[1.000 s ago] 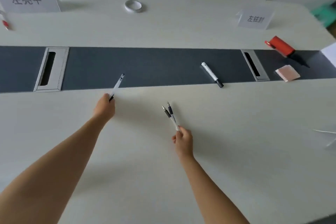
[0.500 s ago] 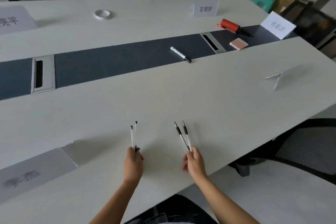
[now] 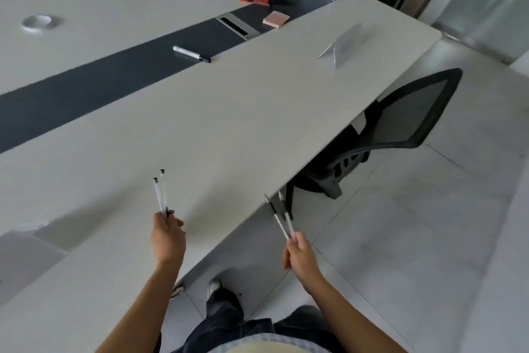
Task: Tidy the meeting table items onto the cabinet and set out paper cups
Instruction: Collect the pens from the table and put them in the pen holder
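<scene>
- Right grip [image 3: 300, 255] has swung past the near edge of the counter [image 3: 257, 123], over the floor [image 3: 400, 238]; left grip [image 3: 167, 238] hovers above that edge.
- Each pinches two pens by one end: left pair [image 3: 159, 195], right pair [image 3: 282, 218].
- Light, stiff, slick barrels; a mid-barrel hold would likely steady them.

The table [image 3: 257, 123] is off-white, and its strip [image 3: 86, 86] beyond both hands is dark grey. The left hand [image 3: 168, 238] holds clear pens [image 3: 159, 195] with black ends, the right hand [image 3: 300, 256] white pens [image 3: 282, 221] with black grips. Far ahead of the right hand are a pink pad [image 3: 276, 19] and a black mesh chair [image 3: 412, 112].
</scene>
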